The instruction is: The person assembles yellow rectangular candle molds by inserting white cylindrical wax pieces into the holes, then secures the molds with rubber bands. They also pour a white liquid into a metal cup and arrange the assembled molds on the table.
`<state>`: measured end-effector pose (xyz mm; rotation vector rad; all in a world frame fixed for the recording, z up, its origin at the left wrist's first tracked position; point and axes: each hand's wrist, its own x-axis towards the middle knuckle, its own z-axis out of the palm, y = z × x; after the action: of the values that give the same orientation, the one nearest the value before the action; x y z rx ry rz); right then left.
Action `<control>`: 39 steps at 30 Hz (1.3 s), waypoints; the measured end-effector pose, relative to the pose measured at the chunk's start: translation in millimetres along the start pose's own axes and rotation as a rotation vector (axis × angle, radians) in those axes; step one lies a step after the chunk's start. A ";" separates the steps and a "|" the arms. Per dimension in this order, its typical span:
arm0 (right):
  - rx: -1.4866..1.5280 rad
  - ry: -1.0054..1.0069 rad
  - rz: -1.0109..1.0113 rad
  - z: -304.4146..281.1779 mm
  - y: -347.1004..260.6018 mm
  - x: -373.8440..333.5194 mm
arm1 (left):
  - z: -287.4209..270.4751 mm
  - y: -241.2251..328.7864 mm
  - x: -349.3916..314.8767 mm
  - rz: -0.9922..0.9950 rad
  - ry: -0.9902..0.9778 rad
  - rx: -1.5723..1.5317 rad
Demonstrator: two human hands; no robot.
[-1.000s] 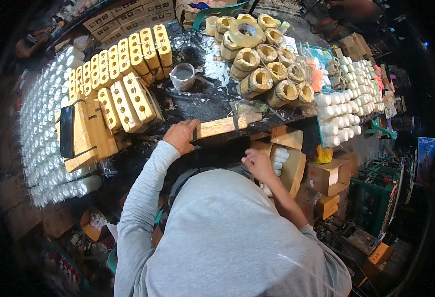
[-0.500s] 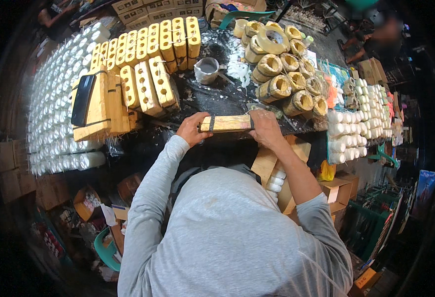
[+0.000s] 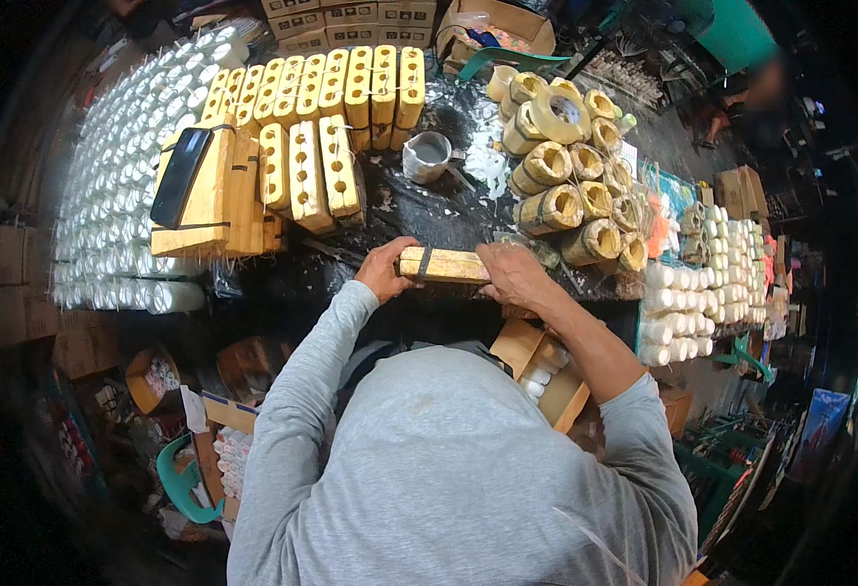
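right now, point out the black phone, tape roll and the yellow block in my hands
Black phone (image 3: 181, 179), head view: middle of its face.
Tape roll (image 3: 543, 119), head view: left part of its ring.
Yellow block (image 3: 453, 265), head view: middle of its visible side.

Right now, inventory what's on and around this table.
Table: 1, black, ahead
Strapped oblong block: 1, yellow, between hands
Upright holed blocks: over ten, yellow, table's left
Flat phone: 1, black, on yellow slab
Round cup: 1, grey, mid-table
Hollow cylinders: over ten, yellow, right of cup
Ring-shaped tape roll: 1, tan, atop cylinders
Glossy cylinders: many, whitish, far left
Stubby cylinders: many, white, right
Cardboard boxes: several, brown, around table
Plastic chair: 1, green, lower left
Shirt: 1, grey, on person
Left hand: 1, bare, block's left end
Right hand: 1, bare, block's right end
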<state>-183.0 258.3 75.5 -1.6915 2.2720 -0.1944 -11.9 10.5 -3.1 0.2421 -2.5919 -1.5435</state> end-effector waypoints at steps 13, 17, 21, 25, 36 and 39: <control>0.432 -0.083 0.002 -99.9 26.9 -1.5 | -24.8 -1.6 12.5 -0.170 -0.121 -1.013; 0.694 -0.174 0.249 -125.7 35.9 -14.7 | 1.4 -4.2 -30.8 -0.443 -0.256 -1.265; 1.058 -0.182 0.563 -106.4 37.5 -36.9 | 25.0 3.0 -27.7 -0.528 -0.117 -1.419; 1.278 -0.094 0.645 -63.5 34.4 -50.7 | 29.3 4.6 -16.8 -0.565 0.075 -1.341; 1.580 0.141 0.658 5.8 19.3 -78.2 | 12.1 -0.4 -0.5 -0.197 0.107 -0.870; 1.676 0.204 0.618 20.4 18.6 -78.8 | -5.1 6.7 11.5 -0.264 0.077 -0.830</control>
<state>-172.9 340.3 63.4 -0.0929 1.5060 -1.5453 -22.7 7.0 5.4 0.5408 -1.6966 -2.4630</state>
